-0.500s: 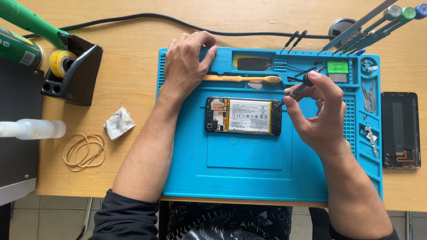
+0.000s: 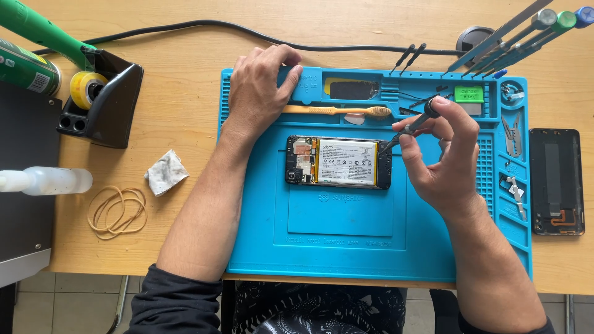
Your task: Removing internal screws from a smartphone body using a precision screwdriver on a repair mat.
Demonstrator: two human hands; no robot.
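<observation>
Fingers (image 2: 416, 133) of the right hand (image 2: 448, 164) pinch a screwdriver (image 2: 409, 127), its tip at the phone (image 2: 338, 162) edge just left of them. Left hand (image 2: 263, 86) rests loose on the mat (image 2: 340, 247), holding nothing. Unscrewing seems underway; steady turning needed.

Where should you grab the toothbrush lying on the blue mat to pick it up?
Probably by the bare middle of its handle. The toothbrush lies flat, running left to right above the opened phone. Its left end is under the left hand, and the bristle head is at the right. Come from above, pinching across the thin handle.
</observation>
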